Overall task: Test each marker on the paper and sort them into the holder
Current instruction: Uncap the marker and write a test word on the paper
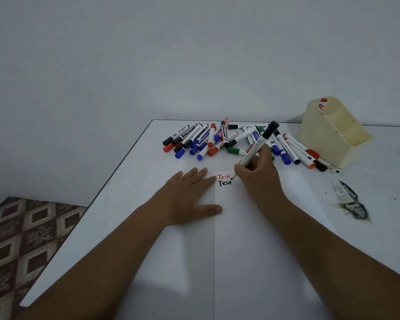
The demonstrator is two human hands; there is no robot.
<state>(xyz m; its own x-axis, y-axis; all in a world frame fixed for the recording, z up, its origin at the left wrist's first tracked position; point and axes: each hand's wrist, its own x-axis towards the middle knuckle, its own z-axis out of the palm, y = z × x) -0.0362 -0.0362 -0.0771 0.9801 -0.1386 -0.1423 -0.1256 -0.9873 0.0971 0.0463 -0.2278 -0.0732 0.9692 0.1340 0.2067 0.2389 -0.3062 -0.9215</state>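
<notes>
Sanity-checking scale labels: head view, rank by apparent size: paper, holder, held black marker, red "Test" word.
1. paper
2. holder
3. black marker, held in the right hand; nearer the camera than the holder, gap still clear
4. red "Test" word

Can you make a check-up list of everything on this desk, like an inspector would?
Surface: white table, dark burnt-looking stain at right.
Job's things: paper with "Test" written in red and in black; black marker, tip on the paper; pile of markers behind; cream holder with one red marker inside.
Clutter: nothing seen.
Hands: left hand flat, pressing the paper; right hand grips the black marker.
Cables: nothing seen.
Surroundings: plain wall, patterned floor.
</notes>
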